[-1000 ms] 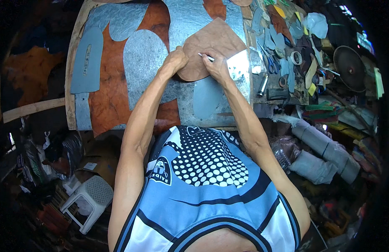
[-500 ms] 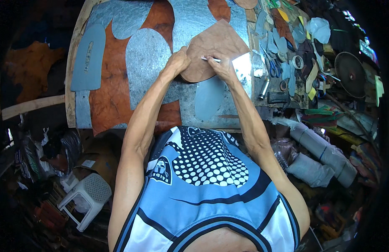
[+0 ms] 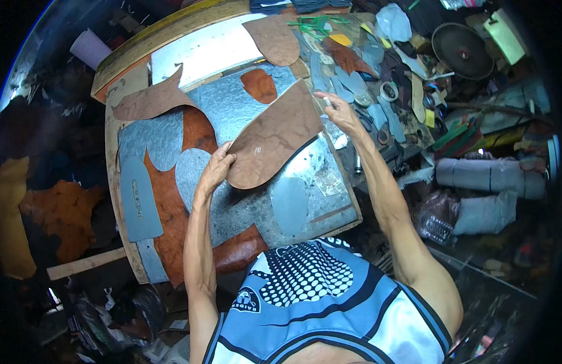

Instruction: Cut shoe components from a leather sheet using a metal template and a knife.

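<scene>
My left hand (image 3: 218, 165) pinches the lower left edge of a brown leather piece (image 3: 278, 136), which is raised and tilted over the work table. The piece has a rounded near end, a pointed far corner and a small white mark on its face. Off its right edge, my right hand (image 3: 343, 115) holds a short white marking stick (image 3: 328, 102), its index finger stretched toward the leather without clearly touching it. Below the piece lies a grey rounded template (image 3: 289, 205). Another grey template (image 3: 138, 200) rests at the table's left, over rust-brown leather (image 3: 167, 233).
Further brown cut pieces (image 3: 274, 39) lie at the table's far side. Scraps, tape rolls (image 3: 389, 91) and tools crowd its right. A round dark fan-like disc (image 3: 463, 50) stands beyond them. Wrapped rolls (image 3: 490, 176) lie at right, and a wooden bar (image 3: 87, 264) juts out at left.
My right hand has left the leather's face and moved right, still with the white stick. The left hand has lifted and turned the piece, whose white mark now shows. The view has shifted.
</scene>
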